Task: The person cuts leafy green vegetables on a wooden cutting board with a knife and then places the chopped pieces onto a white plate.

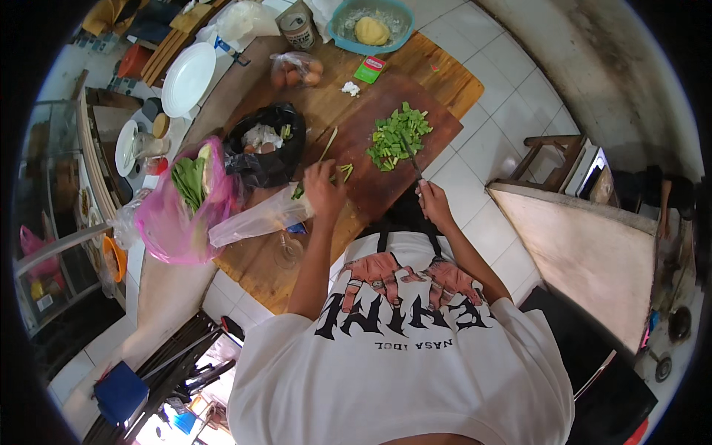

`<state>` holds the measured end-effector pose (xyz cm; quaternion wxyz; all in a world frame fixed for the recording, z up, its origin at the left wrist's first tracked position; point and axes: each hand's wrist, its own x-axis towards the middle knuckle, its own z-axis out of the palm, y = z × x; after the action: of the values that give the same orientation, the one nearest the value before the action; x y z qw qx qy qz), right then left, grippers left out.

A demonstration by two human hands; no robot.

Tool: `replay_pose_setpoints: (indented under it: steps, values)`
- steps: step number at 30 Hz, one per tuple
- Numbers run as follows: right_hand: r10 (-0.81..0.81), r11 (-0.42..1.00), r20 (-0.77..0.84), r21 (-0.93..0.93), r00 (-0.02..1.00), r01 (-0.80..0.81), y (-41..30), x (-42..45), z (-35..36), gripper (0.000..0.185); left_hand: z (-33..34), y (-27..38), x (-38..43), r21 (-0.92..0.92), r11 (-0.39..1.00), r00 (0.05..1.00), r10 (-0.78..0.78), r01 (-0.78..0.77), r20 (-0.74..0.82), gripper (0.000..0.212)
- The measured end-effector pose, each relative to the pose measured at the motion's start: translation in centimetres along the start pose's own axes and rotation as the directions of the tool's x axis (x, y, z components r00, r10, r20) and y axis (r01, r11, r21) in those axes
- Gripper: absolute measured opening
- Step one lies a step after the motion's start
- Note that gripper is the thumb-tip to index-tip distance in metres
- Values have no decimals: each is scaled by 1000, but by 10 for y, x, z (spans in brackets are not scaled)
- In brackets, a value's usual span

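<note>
My right hand [434, 204] grips a kitchen knife [411, 157], its blade over a pile of chopped leafy greens [399, 136] on a reddish-brown wooden cutting board [367, 196]. At the board's left edge is my left hand [324, 189], above some green scraps [346, 171] and beside a clear plastic bag [258, 221]; its fingers are blurred, so a hold cannot be told. A thin pale stalk [329, 142] lies just beyond it. Left of the board stands a black plastic bag [261, 167] holding scraps and eggshells. A pink plastic bag [167, 231] contains leafy greens [190, 181].
Beyond the board are a blue basin [339, 41] with dough [371, 31], a green packet [370, 69], a bag of eggs [296, 71] and a can [296, 30]. White plates [188, 79] stand on the left ledge. A clear glass [288, 250] is near the table's front edge.
</note>
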<state>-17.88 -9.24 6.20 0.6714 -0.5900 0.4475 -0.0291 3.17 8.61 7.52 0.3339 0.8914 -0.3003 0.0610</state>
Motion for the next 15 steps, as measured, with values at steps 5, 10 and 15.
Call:
replay_pose_setpoints:
  steps: [5, 10, 15]
  values:
    - [-43, 952, 98, -298, 994, 71, 7, 11, 13, 49, 43, -7, -38, 92, 985, 988, -151, 148, 26, 30]
    - [-138, 862, 199, -458, 970, 216, 24, 18, 24, 52, 49, -11, -36, 74, 993, 991, -100, 94, 89, 23]
    - [-126, 822, 221, -523, 967, 226, 9, 13, 30, 52, 59, -18, -32, -51, 999, 990, -2, 9, 143, 10]
